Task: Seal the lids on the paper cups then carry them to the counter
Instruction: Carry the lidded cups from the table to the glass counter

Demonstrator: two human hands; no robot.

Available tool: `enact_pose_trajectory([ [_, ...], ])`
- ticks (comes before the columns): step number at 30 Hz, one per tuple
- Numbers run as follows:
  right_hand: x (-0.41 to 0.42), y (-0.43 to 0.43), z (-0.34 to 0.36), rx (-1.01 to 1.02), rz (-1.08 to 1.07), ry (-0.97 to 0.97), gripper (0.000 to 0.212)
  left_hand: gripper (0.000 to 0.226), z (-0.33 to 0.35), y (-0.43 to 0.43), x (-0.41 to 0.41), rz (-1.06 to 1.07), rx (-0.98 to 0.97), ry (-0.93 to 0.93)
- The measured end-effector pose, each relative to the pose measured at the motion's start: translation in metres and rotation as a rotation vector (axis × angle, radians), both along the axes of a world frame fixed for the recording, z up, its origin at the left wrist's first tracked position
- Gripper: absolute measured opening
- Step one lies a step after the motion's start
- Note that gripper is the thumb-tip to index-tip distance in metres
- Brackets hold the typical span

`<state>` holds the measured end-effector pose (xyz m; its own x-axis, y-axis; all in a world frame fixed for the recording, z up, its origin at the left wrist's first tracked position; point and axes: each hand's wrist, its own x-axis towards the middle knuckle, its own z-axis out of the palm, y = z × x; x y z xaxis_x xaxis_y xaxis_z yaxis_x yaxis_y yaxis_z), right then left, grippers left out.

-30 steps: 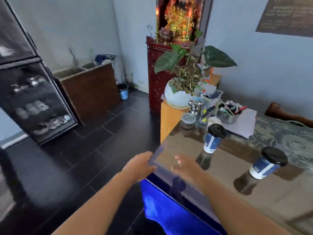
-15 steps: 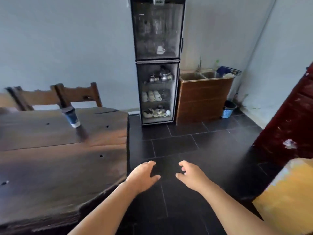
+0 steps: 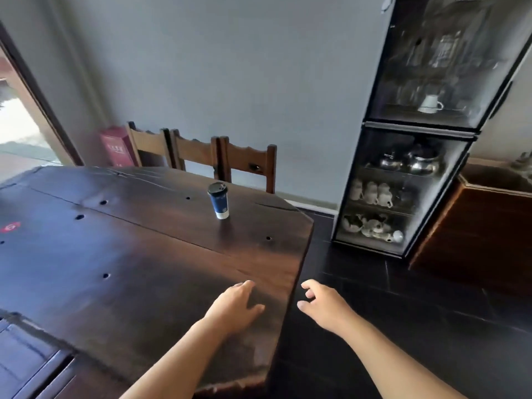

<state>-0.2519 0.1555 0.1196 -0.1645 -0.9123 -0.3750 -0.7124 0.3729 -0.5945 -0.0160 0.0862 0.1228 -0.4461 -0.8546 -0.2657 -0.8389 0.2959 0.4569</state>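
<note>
The blue paper cup (image 3: 218,203), black plastic lid (image 3: 217,188) on, stands upright far across the dark wooden table (image 3: 115,269), well beyond my left hand (image 3: 234,305) and right hand (image 3: 322,303), both empty and loosely spread, so I'd reach over, press the rim all round, then grip below it and lift level.

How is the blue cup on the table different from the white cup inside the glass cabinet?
The paper cup is blue with a black lid; the white mug shows no lid. The white mug has a side handle; the paper cup has none. The paper cup stands in the open on the wooden table, while the white mug sits behind glass in the cabinet. Nobody touches either.
</note>
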Motion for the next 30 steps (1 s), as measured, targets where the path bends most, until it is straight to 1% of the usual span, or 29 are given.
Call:
enact_pose_trajectory([
  [5, -0.041, -0.12, -0.007, -0.018, 0.176, -0.021, 0.052, 0.062, 0.0, -0.078, -0.033, 0.211, -0.023, 0.011],
  [9, -0.068, -0.2, -0.002, 0.016, 0.303, -0.028, 0.051, 0.057, 0.006, -0.122, -0.057, 0.355, -0.03, 0.029],
  [15, -0.076, -0.301, 0.001, 0.019, 0.422, -0.04, 0.049, 0.06, 0.0, -0.183, -0.066, 0.551, -0.033, 0.014],
  [21, -0.069, -0.405, -0.015, 0.047, 0.49, -0.059, 0.043, 0.06, -0.039, -0.256, -0.062, 0.715, -0.002, 0.05],
  [24, -0.056, -0.466, -0.031, 0.054, 0.508, -0.049, 0.041, 0.062, -0.066, -0.309, -0.058, 0.791, 0.018, 0.121],
  [27, -0.037, -0.528, -0.048, 0.073, 0.512, -0.043, 0.042, 0.067, -0.091, -0.365, -0.054, 0.884, 0.046, 0.202],
  [30, -0.013, -0.587, -0.067, 0.109, 0.589, -0.015, 0.048, 0.076, -0.115, -0.414, -0.048, 1.005, 0.078, 0.258],
])
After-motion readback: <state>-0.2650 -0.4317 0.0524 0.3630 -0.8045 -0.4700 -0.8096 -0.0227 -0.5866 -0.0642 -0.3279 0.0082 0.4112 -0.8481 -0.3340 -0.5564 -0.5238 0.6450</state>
